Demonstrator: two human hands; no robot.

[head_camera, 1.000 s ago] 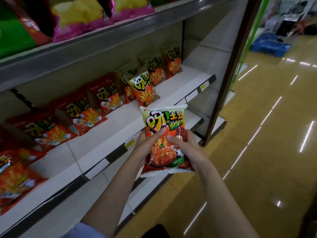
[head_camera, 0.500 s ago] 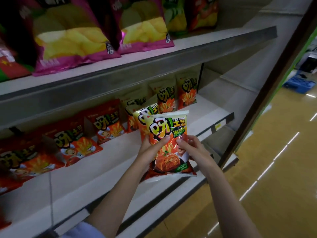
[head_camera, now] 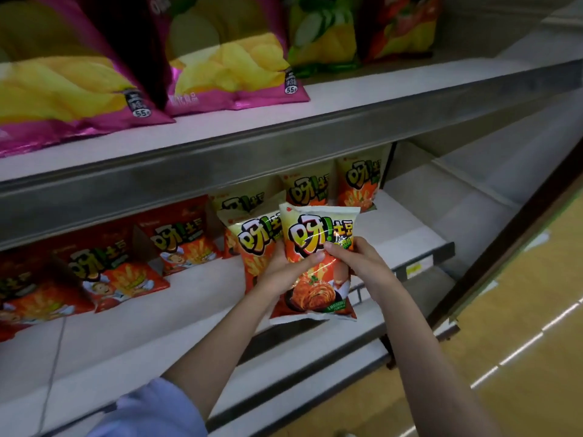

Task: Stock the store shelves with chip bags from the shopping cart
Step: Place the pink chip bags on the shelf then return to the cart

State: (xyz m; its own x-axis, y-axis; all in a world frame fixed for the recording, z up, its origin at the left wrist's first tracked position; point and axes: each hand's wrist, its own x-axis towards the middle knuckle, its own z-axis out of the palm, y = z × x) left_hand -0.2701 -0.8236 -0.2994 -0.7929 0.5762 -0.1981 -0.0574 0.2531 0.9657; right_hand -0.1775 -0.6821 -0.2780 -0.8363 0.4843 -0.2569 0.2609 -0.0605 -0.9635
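Note:
Both of my hands hold one cream-and-orange chip bag [head_camera: 318, 279] upright in front of the middle shelf [head_camera: 407, 234]. My left hand [head_camera: 284, 269] grips its left side, thumb across the front. My right hand [head_camera: 356, 263] pinches its right edge. Just behind it a matching bag [head_camera: 252, 244] stands on the shelf, and two more matching bags [head_camera: 359, 181] stand further back. The shopping cart is out of view.
Red bags of the same brand [head_camera: 176, 241] line the middle shelf to the left. Pink potato-chip bags [head_camera: 220, 64] and green and red bags fill the top shelf [head_camera: 347, 127]. Bare shelf lies to the right of the cream bags. A tan floor [head_camera: 530, 310] runs along the right.
Both hands have carried the bag up and in toward the middle shelf, beside the front cream bag. The view has tilted up, showing more of the top shelf.

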